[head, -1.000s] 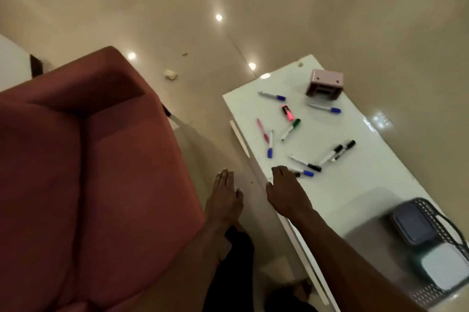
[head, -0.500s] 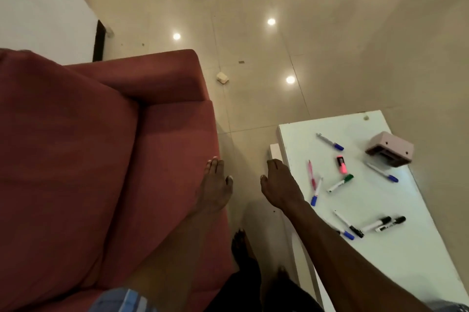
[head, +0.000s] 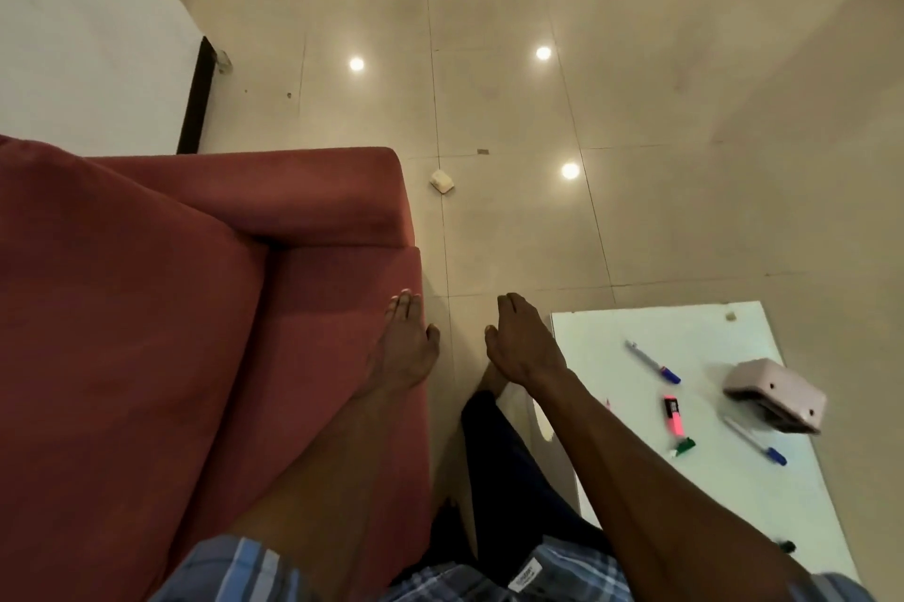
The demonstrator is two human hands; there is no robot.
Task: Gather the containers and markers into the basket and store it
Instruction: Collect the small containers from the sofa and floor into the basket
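Markers lie scattered on a glossy white rectangular counter (head: 704, 494) at the lower right: a slim white marker with a blue cap (head: 653, 362) nearest the far edge, a short stubby pink highlighter with a black cap (head: 673, 415) just below it, a green-capped marker (head: 684, 446) partly hidden behind the forearm, and another thin blue-capped marker (head: 756, 440) lying just beside a small pale pink boxy plastic container (head: 773, 401). All look light, rigid and smooth; the round barrels would likely roll on the slick top, so pinching each at mid-barrel seems surest. The pink container appears hollow and light, best taken across its flat sides. No basket is in view. The right hand (head: 526, 339) hovers flat near the counter's left corner, fingers pressed together, its grip holding nothing. The left hand (head: 406, 342), fingers also together and empty, hangs over the seat edge of a brick-red fabric sofa (head: 146, 308). Beyond stretches shiny beige floor tile (head: 489, 87), with a small white scrap (head: 441, 181) on it.
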